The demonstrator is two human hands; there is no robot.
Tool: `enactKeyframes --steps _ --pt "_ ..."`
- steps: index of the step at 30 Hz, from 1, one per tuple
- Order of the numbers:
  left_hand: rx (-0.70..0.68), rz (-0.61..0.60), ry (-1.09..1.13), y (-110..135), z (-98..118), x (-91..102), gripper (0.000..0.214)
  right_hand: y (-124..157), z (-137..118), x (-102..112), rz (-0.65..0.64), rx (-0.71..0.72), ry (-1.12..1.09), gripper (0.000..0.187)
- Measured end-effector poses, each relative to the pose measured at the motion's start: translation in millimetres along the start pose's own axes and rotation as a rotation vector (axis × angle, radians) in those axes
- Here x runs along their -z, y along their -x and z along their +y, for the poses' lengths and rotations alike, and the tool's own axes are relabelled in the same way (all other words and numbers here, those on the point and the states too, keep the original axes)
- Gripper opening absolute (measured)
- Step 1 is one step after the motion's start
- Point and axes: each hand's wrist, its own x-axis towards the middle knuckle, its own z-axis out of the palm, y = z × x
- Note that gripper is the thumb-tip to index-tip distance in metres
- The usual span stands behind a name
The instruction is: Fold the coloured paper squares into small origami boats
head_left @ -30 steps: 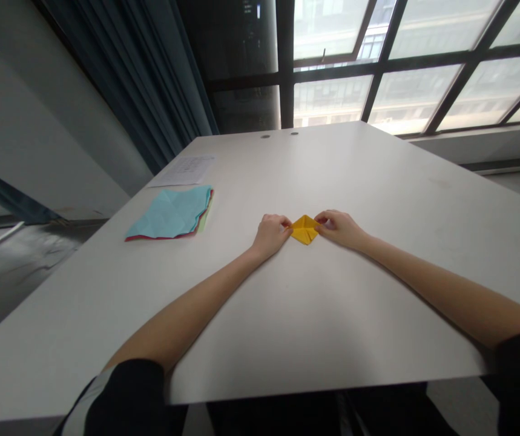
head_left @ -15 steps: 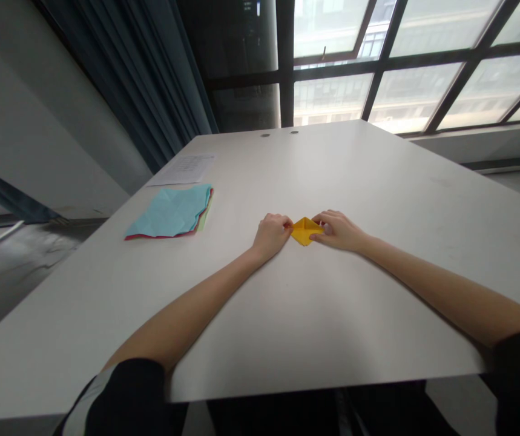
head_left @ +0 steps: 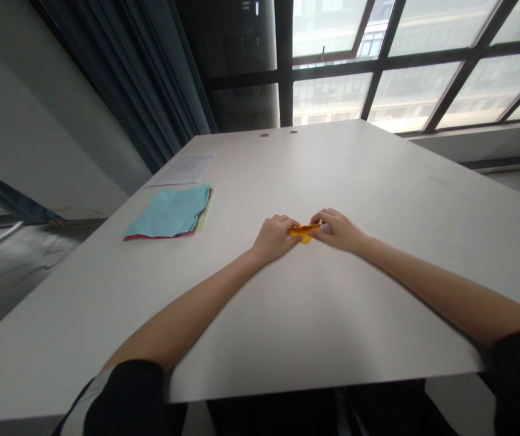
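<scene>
A small folded piece of yellow-orange paper [head_left: 304,231] sits on the white table [head_left: 314,303], squeezed into a narrow flat shape. My left hand [head_left: 274,237] pinches its left end with curled fingers. My right hand [head_left: 338,229] pinches the right end, fingers bent over it. Both hands rest on the tabletop near its middle, close together, with the paper between them. Much of the paper is hidden by my fingertips.
A stack of coloured paper sheets [head_left: 171,212], light blue on top, lies at the left of the table. A white printed sheet [head_left: 182,169] lies beyond it. Dark curtains [head_left: 151,79] and large windows [head_left: 400,66] stand behind the table's far edge.
The yellow paper was a spread diamond shape; now it is pressed into a thin strip. My two hands have moved closer together over it.
</scene>
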Motion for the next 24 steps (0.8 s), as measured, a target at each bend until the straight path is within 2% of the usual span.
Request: enactKeyframes --steps 5,13,18,24 --pt "-0.016 -0.034 -0.023 -0.3 0.9 0.7 0.018 0.5 -1.5 -0.6 0.021 0.016 -0.010 0.006" --pt "-0.054 -0.048 -0.065 0.5 0.8 0.5 0.019 1.6 -2.9 2.8 -0.015 0.087 -0.036 0.010" --pt "-0.072 -0.050 -0.048 1.4 -1.7 -1.5 0.019 1.7 -3.4 5.6 -0.062 0.129 -0.022 0.023" --pt "-0.093 -0.045 -0.039 2.6 1.7 0.7 0.027 1.6 -2.7 4.9 -0.038 0.130 -0.005 0.019"
